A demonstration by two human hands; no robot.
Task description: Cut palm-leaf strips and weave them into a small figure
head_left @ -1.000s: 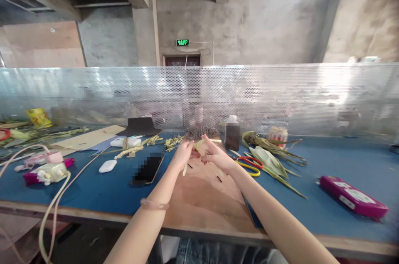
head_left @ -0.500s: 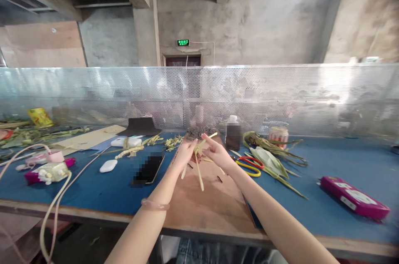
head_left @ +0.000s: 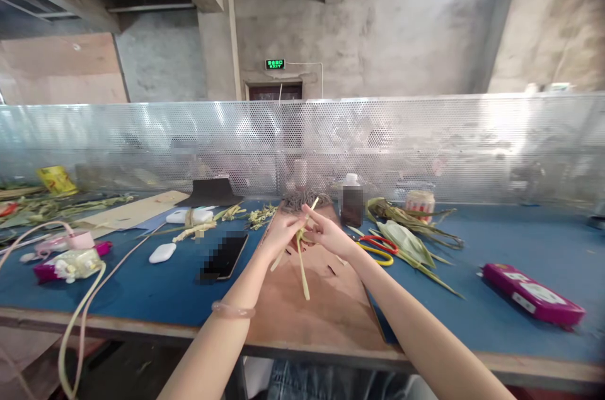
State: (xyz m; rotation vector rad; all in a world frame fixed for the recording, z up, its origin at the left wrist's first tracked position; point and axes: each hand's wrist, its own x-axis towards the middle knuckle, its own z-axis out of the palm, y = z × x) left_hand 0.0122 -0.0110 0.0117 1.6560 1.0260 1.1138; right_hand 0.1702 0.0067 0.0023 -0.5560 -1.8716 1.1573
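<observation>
Pale yellow-green plant strips (head_left: 304, 271) hang between my two hands, with one end pointing up past the fingers and others reaching down. My left hand (head_left: 285, 231) is closed on the strips from the left, a bracelet around its wrist. From the right, my right hand (head_left: 327, 233) pinches the same strips, its fingertips close to those of the left. The spot where the strips cross is partly covered by fingers. Beneath both hands lies a brown board (head_left: 312, 318), with small dark bits on it.
Scissors (head_left: 380, 251) with red and yellow handles and leafy husks (head_left: 405, 242) lie right of the board. A dark bottle (head_left: 352, 203) stands behind. Farther right is a magenta box (head_left: 533, 296). On the left lie a phone (head_left: 227, 255), a white case (head_left: 162, 252) and cables (head_left: 80, 318).
My hands have drawn closer together around the strips. The upper strip end now points more steeply upward, and the long lower strip hangs slightly lower.
</observation>
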